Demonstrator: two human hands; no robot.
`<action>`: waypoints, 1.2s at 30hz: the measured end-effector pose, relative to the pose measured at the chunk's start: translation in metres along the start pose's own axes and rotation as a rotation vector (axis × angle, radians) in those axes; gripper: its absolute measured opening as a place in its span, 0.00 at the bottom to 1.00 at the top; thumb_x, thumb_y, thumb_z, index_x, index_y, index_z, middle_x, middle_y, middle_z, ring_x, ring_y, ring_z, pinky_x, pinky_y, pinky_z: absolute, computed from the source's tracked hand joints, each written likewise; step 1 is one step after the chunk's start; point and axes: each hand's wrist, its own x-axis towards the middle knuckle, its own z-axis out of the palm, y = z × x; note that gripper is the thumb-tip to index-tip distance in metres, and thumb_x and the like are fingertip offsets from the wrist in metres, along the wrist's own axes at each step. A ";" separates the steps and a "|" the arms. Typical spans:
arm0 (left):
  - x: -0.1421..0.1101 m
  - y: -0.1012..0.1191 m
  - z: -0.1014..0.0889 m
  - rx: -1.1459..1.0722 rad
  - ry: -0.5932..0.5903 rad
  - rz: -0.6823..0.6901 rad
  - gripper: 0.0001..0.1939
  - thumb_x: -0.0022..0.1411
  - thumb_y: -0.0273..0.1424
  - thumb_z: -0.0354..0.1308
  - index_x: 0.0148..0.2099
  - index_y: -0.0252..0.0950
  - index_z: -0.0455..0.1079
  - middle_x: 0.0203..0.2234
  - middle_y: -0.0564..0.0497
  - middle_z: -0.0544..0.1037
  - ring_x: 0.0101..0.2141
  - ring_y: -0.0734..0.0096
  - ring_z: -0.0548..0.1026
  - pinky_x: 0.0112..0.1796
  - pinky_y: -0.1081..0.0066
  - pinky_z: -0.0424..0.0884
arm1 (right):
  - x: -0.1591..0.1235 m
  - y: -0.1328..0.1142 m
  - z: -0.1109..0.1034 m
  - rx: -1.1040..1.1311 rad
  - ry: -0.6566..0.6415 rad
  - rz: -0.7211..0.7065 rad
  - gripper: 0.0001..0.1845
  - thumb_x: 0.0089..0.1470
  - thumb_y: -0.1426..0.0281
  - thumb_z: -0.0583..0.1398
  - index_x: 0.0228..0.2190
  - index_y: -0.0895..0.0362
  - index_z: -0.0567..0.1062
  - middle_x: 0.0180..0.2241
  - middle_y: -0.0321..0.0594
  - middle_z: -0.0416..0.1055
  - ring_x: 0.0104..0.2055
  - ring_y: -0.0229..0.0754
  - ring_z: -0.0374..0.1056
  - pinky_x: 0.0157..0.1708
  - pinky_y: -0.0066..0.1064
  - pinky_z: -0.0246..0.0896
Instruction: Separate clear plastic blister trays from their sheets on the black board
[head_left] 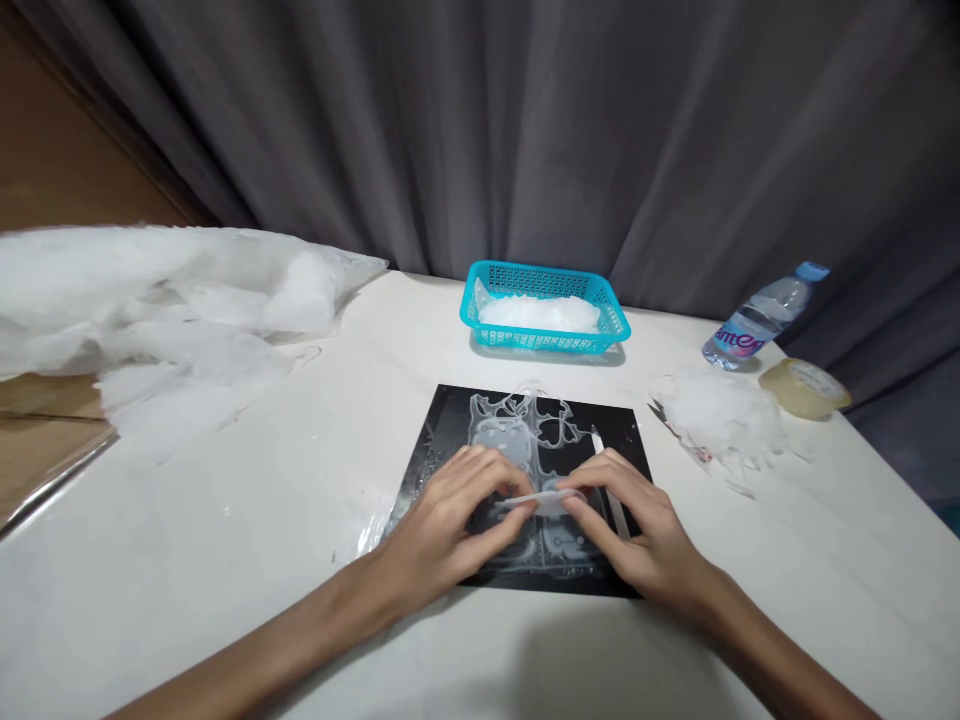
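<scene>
Between both hands, just above a black board [431, 440], is a small translucent white sheet-like piece [551, 498]. My left hand [465, 510] pinches its left end between thumb and fingertips. Its right end is in the closed fingertips of my right hand [637, 510]. Beneath the hands lies a clear moulded sheet [502, 440] with raised rounded panels, partly hidden by the fingers. Cut-out clear scraps [559, 425] spread over the board's upper part. A slim metal tool with a pointed tip [598, 440], perhaps a craft knife, lies by my right hand, which covers part of it.
A turquoise basket [544, 342] holding white translucent pieces [540, 313] stands behind the board. To the right are a scrap pile [720, 415], a pointed metal tool [675, 428], a tilted-looking water bottle [765, 315] and a tape roll [806, 388]. White plastic bags [187, 290] cover the left.
</scene>
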 end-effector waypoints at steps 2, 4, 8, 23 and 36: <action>0.000 0.000 0.000 0.002 -0.020 -0.009 0.02 0.73 0.26 0.57 0.46 0.38 0.70 0.38 0.51 0.76 0.39 0.66 0.72 0.43 0.64 0.64 | 0.000 -0.002 0.001 0.013 -0.014 -0.018 0.09 0.67 0.76 0.60 0.47 0.53 0.74 0.39 0.40 0.76 0.41 0.44 0.71 0.43 0.38 0.67; -0.001 0.001 0.001 -0.002 -0.033 -0.013 0.01 0.73 0.27 0.58 0.45 0.38 0.70 0.38 0.52 0.77 0.39 0.66 0.72 0.43 0.65 0.64 | -0.001 -0.005 0.003 0.022 -0.030 -0.033 0.10 0.67 0.76 0.60 0.47 0.53 0.74 0.40 0.41 0.77 0.41 0.44 0.71 0.43 0.39 0.68; -0.001 0.002 0.002 -0.034 -0.054 -0.001 0.03 0.72 0.28 0.61 0.46 0.39 0.70 0.39 0.53 0.78 0.40 0.68 0.72 0.45 0.66 0.63 | -0.002 -0.007 0.006 0.012 -0.071 -0.053 0.10 0.67 0.77 0.59 0.48 0.53 0.73 0.40 0.41 0.77 0.41 0.44 0.71 0.43 0.39 0.67; -0.003 0.002 0.000 -0.154 -0.036 -0.018 0.09 0.74 0.22 0.56 0.51 0.41 0.68 0.43 0.53 0.76 0.47 0.70 0.72 0.51 0.70 0.66 | 0.001 -0.001 0.000 -0.041 -0.139 -0.009 0.07 0.67 0.70 0.62 0.47 0.54 0.73 0.41 0.41 0.76 0.43 0.44 0.69 0.45 0.37 0.66; -0.003 0.003 -0.001 -0.111 -0.032 0.045 0.08 0.74 0.21 0.55 0.51 0.39 0.68 0.42 0.52 0.76 0.45 0.70 0.73 0.51 0.69 0.66 | 0.001 0.002 -0.004 -0.085 -0.137 -0.072 0.07 0.69 0.76 0.57 0.45 0.57 0.74 0.40 0.41 0.76 0.43 0.43 0.69 0.45 0.37 0.65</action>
